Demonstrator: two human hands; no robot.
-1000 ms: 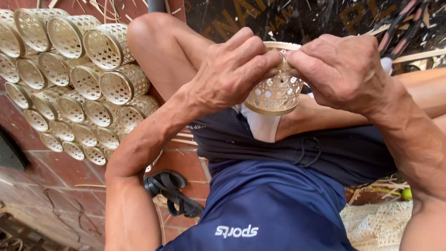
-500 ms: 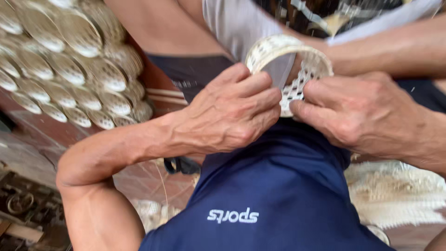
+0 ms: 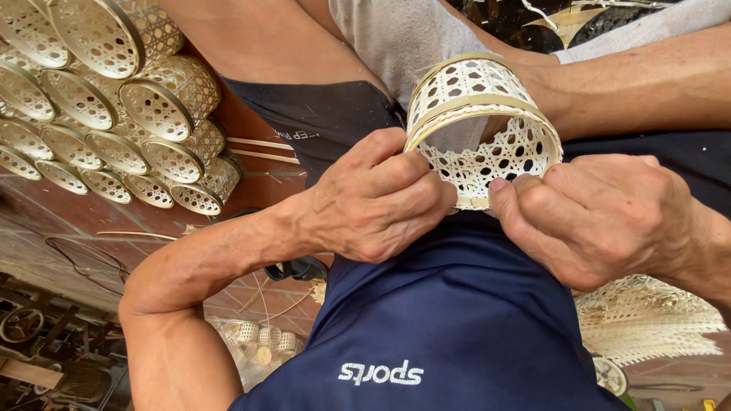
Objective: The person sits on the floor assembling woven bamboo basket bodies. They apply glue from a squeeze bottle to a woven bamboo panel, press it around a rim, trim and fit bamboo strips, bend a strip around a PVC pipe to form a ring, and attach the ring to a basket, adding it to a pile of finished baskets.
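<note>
Holding a small woven bamboo basket [image 3: 481, 129] at upper centre of the frame, over our lap, mouth tilted toward us. Our left hand [image 3: 381, 202] is curled closed, pinching the near rim band; our right hand [image 3: 601, 217] is closed too, fingertips pressing the lower edge strip. We judge it light, open-weave and springy; the walls would crush, so grip the stiffer hoop rim. Stacked finished baskets [image 3: 114, 114] lie upper left, loose woven matting [image 3: 647, 316] lower right.
</note>
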